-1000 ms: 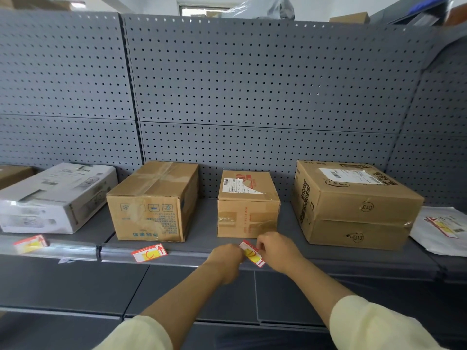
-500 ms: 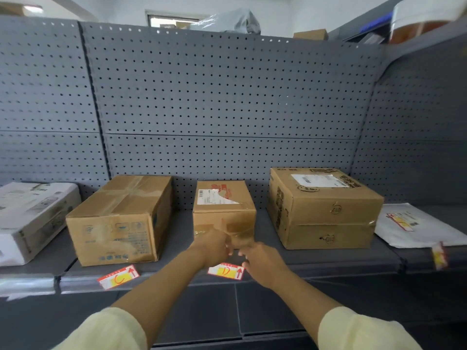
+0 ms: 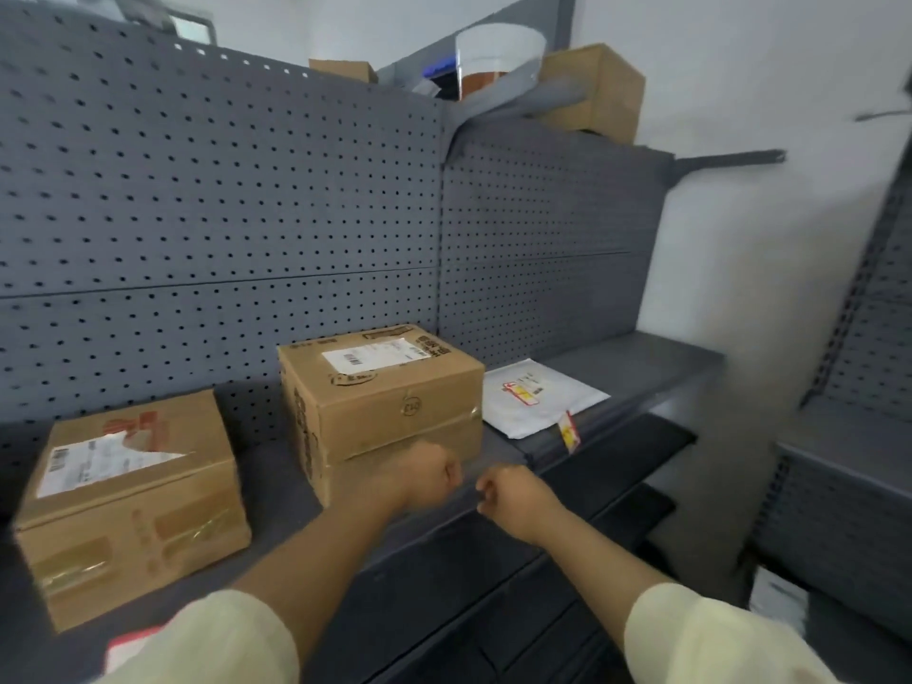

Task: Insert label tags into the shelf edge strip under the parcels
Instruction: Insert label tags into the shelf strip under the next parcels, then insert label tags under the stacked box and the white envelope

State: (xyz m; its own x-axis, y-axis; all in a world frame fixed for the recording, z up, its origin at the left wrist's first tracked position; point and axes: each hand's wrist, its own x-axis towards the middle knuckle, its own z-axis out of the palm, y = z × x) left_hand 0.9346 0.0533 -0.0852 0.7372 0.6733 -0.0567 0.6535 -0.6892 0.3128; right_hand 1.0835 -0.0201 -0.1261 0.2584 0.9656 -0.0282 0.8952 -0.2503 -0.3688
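My left hand (image 3: 429, 473) and my right hand (image 3: 513, 496) are both closed into fists, a small gap apart, at the shelf edge strip (image 3: 545, 460) in front of a large cardboard parcel (image 3: 385, 397). No tag shows in either hand. A smaller cardboard parcel (image 3: 128, 496) sits to the left on the same shelf. A white mailer bag (image 3: 538, 397) lies to the right, with a red and yellow label tag (image 3: 570, 431) standing in the strip below it. Part of a red and white tag (image 3: 129, 645) peeks out at the lower left, half hidden by my sleeve.
Grey pegboard (image 3: 222, 214) backs the shelf. Boxes and a clear tub (image 3: 498, 61) rest on top of the unit. A lower shelf (image 3: 636, 451) juts out below at the right, and another shelf unit (image 3: 849, 486) stands at the far right.
The view has swung right. Both hands left the tag under the small parcel and moved right along the strip to the large parcel; no tag is visible between them now.
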